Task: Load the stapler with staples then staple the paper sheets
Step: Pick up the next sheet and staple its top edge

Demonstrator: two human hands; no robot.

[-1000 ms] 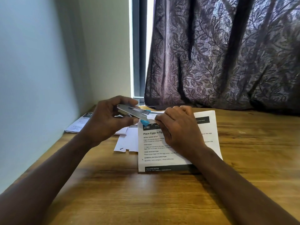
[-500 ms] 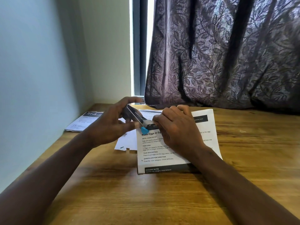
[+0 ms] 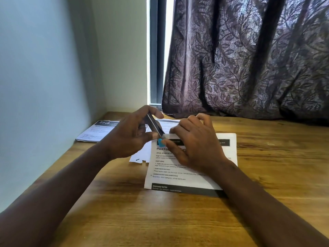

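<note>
Nearest the person, both bare forearms reach out over a wooden table with a warm, streaked grain. Just beyond them lies the top printed sheet, flat on the wood, white with black header and footer bands and a bold heading that begins "Place Eg" before the fingers cover it. More sheets peek out from under its left edge, one with a ragged, notched bottom.

The right hand rests palm down on the upper part of that sheet, fingers curled and pinched at the paper's top left corner, right where the stapler meets it. The left hand is closed around the stapler, thumb beneath and forefinger arched over the top. The stapler is a small, slim thing, dark along its side with a pale metallic sheen on its upper face, tilted so its far end rides high and its near end dips to the corner of the sheets. A bright blue tip shows at that lower end, touching the paper. Whether the sheets sit inside its mouth I cannot tell.

Further off, by the pale wall, a separate leaflet lies flat. Behind everything hangs a dark leaf-patterned curtain beside a bright strip of window.
</note>
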